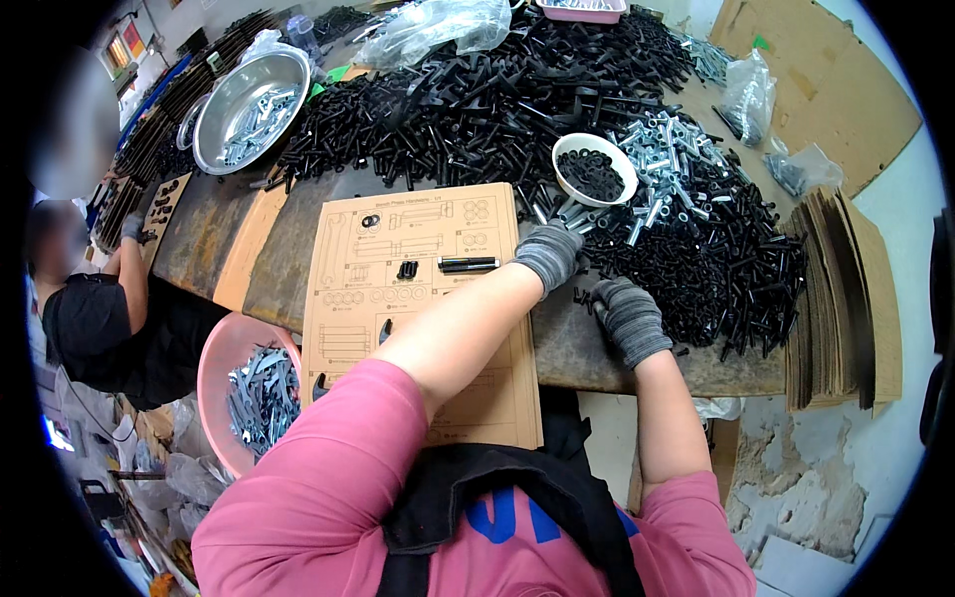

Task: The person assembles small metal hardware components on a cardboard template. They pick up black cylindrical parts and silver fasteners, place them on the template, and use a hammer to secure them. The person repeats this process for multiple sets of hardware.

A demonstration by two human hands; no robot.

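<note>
My left hand (550, 257), in a grey striped glove, reaches past the right edge of a brown cardboard sheet (423, 398) printed with hardware outlines. Its fingers curl beside silver metal sleeves (575, 213); what they hold is hidden. My right hand (629, 316), gloved alike, is closed at the near left edge of a heap of small black screws (711, 289); its contents cannot be made out. Lying on the sheet are black rods (468, 265), a cluster of short black screws (407, 270), dark rings (370, 221) and a black curved piece (385, 331).
A white bowl of black nuts or rings (591, 176) stands beyond my hands. Black bolts (438, 119) cover the far table. Cardboard sheets (846, 298) stand upright at right. A steel basin (207, 139), a pink tub (221, 398) and another person (99, 308) are at left.
</note>
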